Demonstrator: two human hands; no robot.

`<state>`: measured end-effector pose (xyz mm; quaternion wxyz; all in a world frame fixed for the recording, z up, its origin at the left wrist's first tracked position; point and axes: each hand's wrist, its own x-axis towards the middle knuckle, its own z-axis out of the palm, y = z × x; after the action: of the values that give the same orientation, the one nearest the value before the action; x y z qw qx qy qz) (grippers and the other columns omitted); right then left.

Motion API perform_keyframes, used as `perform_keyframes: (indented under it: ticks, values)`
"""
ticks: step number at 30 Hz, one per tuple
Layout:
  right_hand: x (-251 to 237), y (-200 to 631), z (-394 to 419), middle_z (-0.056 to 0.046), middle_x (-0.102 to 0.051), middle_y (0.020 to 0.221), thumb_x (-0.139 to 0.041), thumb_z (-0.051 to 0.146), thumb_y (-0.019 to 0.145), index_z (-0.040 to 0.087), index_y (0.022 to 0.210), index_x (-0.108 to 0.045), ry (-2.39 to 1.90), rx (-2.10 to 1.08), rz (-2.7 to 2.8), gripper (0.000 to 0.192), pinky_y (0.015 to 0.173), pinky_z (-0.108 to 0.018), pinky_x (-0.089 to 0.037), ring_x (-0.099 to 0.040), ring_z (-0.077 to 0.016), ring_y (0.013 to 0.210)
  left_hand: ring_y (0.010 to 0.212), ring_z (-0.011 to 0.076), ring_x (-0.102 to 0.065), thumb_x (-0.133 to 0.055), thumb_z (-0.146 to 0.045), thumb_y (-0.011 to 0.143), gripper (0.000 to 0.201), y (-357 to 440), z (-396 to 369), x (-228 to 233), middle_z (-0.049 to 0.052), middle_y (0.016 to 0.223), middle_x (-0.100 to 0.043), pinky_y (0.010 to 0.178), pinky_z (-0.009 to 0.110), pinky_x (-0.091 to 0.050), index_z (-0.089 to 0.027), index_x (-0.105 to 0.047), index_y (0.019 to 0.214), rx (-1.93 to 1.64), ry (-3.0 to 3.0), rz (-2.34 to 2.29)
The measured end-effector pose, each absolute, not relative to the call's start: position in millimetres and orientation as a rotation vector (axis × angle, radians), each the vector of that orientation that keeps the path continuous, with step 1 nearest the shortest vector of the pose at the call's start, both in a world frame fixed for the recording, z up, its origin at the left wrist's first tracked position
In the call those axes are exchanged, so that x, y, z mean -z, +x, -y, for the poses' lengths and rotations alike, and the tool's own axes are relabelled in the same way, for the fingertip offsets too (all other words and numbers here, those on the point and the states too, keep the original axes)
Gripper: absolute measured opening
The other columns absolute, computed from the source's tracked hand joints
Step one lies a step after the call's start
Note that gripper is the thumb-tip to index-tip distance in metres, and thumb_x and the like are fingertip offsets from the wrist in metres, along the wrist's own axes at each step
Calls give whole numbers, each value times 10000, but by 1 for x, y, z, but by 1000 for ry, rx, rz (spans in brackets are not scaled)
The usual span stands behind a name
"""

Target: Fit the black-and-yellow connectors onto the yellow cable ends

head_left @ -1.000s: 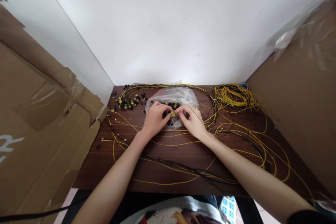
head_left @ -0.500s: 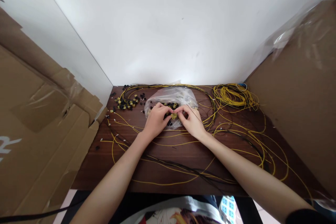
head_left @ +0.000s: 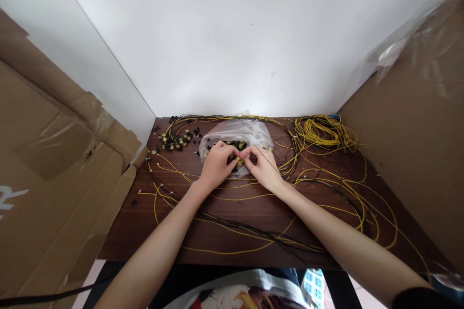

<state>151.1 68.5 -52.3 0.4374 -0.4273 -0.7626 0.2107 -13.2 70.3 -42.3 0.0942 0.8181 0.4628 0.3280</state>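
Two hands pinching a small yellow part over a clear bag

The left hand and right hand meet fingertip to fingertip, both closed on a tiny yellow part held just above the plastic bag of like pieces at the far middle of the surface. It looks light, hard and easy to drop, best held by its sides between thumb and forefinger. Thin yellow wires (limp, quick to tangle) sprawl all round, with loose black and yellow parts to the far left
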Motion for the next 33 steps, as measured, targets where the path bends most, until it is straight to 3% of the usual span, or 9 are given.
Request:
perform_keyframes:
  ticks: [14, 33]
  values:
    - [51, 151, -68, -20, -653, 786, -546, 168, 785, 195, 857, -613, -1048, -614, 1860, 102, 684, -288, -479, -595, -154, 710, 764, 158, -519, -623, -145, 736, 79, -13, -67, 29, 15, 762, -598, 681, 275, -433, -168, -639, 810, -1070, 2177, -1385]
    - [45, 150, -65, -5, -643, 707, -592, 284, 791, 172, 842, -663, -1042, -727, 1647, 142, 599, -241, -448, -575, -126, 630, 559, 94, -469, -674, -238, 721, 138, -13, -67, 26, -6, 649, -595, 523, 212, -369, -152, -675, 828, -1140, 1987, -1389]
